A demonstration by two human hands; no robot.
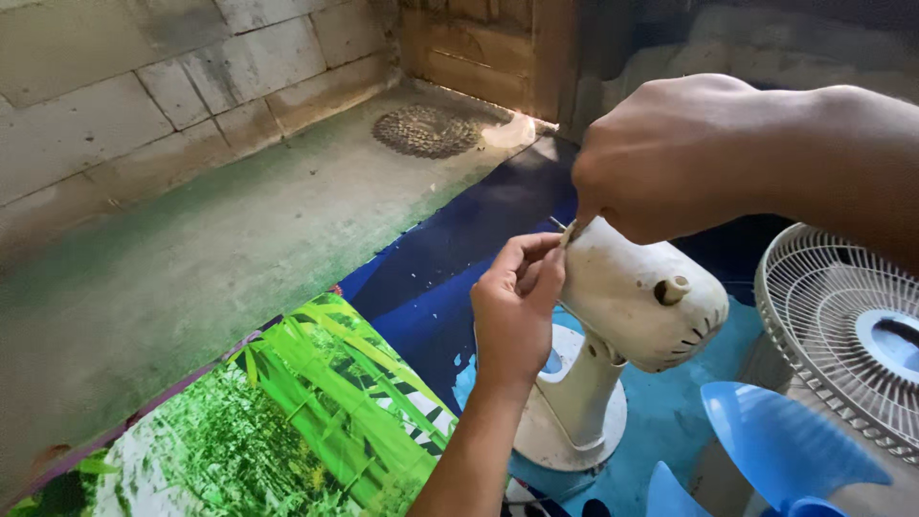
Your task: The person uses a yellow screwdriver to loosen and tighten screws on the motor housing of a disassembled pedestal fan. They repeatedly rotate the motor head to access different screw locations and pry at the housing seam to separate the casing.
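Observation:
A cream-white fan motor housing (pixel 643 299) stands tilted on its round base (pixel 565 421), with its blade and guard taken off. My left hand (pixel 515 302) pinches at the front end of the housing, where a thin metal shaft (pixel 558 223) pokes out. My right hand (pixel 670 153) grips the same front end from above, fingers closed around it. A small knob (pixel 673 288) sticks out of the housing's back.
A white wire fan guard (pixel 847 330) lies at the right and a blue fan blade (pixel 780 445) at the bottom right. A colourful printed mat (pixel 316 393) covers the floor beside bare concrete (pixel 191 249). A block wall (pixel 124 105) and a round woven mat (pixel 426 131) are behind.

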